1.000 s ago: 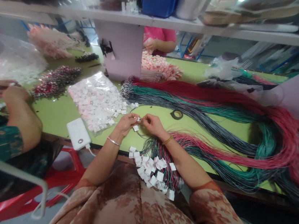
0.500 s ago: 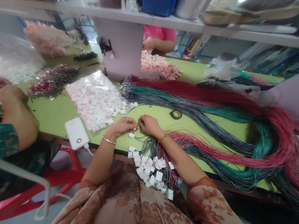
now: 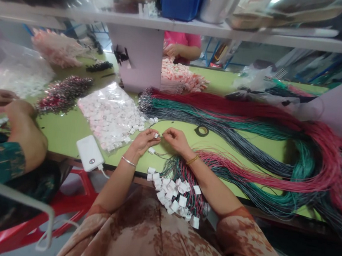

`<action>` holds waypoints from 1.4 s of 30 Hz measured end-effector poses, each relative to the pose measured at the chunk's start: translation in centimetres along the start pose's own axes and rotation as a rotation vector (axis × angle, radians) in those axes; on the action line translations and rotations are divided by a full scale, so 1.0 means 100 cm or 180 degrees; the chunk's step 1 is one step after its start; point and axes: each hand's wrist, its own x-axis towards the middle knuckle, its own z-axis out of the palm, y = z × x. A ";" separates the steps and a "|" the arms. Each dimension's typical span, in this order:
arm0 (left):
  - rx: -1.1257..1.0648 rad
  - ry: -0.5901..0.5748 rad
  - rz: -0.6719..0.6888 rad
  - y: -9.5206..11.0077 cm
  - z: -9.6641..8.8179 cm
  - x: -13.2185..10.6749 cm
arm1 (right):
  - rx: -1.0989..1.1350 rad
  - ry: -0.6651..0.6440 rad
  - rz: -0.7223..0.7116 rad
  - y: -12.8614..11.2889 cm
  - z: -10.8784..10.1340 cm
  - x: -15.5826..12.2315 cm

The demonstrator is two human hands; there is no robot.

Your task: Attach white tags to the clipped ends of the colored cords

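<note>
My left hand (image 3: pixel 144 142) pinches a small white plastic connector (image 3: pixel 156 135) between thumb and fingertips, above the green table. Close beside it, my right hand (image 3: pixel 176 141) is closed in a pinch on what looks like a thin dark wire end, level with the connector; the fingers hide most of it. Just below the hands lies another white connector (image 3: pixel 151 151) on a wire. Nearer my body, a cluster of wired white connectors (image 3: pixel 169 192) hangs over the table edge, joined to red, green and black wires (image 3: pixel 216 162).
A clear bag of white connectors (image 3: pixel 110 116) and a white power bank (image 3: pixel 89 153) lie to the left. Long bundled wires (image 3: pixel 238 107) curve around on the right, near a black tape roll (image 3: pixel 201 131). Co-workers sit at left and opposite. A shelf (image 3: pixel 124 20) crosses above.
Both hands have turned and lifted slightly, so the white connector in my left fingers shows more clearly. My right hand has opened from a tighter curl into a fingertip pinch.
</note>
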 end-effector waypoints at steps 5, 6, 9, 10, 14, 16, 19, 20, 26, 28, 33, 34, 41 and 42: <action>-0.0094 -0.0014 0.0029 0.001 0.001 0.000 | -0.0271 0.0110 -0.0031 0.001 0.001 -0.004; -0.0084 -0.0018 0.0021 0.001 0.001 0.000 | -0.0310 0.0126 -0.0065 0.001 0.002 -0.005; -0.0026 -0.0002 -0.0011 0.000 0.002 0.000 | -0.0410 0.0154 -0.0154 0.002 0.004 -0.005; -0.0001 0.0017 -0.0015 0.000 0.002 0.000 | -0.0450 0.0152 -0.0177 0.002 0.005 -0.005; 0.0140 0.0131 0.0093 -0.003 0.007 -0.001 | -0.0635 0.0119 -0.0173 0.005 0.009 -0.005; 0.0198 0.0208 0.0137 -0.004 0.010 -0.001 | -0.0659 0.0071 -0.0167 0.006 0.009 -0.005; 0.0210 0.0339 0.0173 -0.006 0.012 -0.001 | -0.0631 -0.0024 -0.0189 0.007 0.008 -0.005; 0.0238 0.0373 0.0215 -0.007 0.013 0.000 | -0.0666 -0.0024 -0.0193 0.007 0.008 -0.005; 0.0390 0.0449 0.0376 -0.011 0.015 0.002 | -0.0475 0.0128 -0.0152 0.012 0.014 -0.002; 0.0407 0.0450 0.0444 -0.012 0.017 0.002 | -0.0158 0.0146 0.0085 0.013 0.015 0.000; 0.0454 0.0389 0.0548 -0.011 0.019 0.000 | 0.0116 -0.0161 0.0223 0.009 0.006 0.003; 0.0447 0.0403 0.0555 -0.010 0.019 0.000 | -0.0012 -0.0178 0.0104 0.007 0.004 0.002; 0.0551 0.0503 0.0628 -0.014 0.021 0.002 | -0.1042 -0.0019 -0.0094 -0.001 0.010 -0.003; 0.0585 0.0463 0.0622 -0.014 0.021 0.002 | -0.1135 -0.0064 -0.0108 -0.003 0.009 -0.003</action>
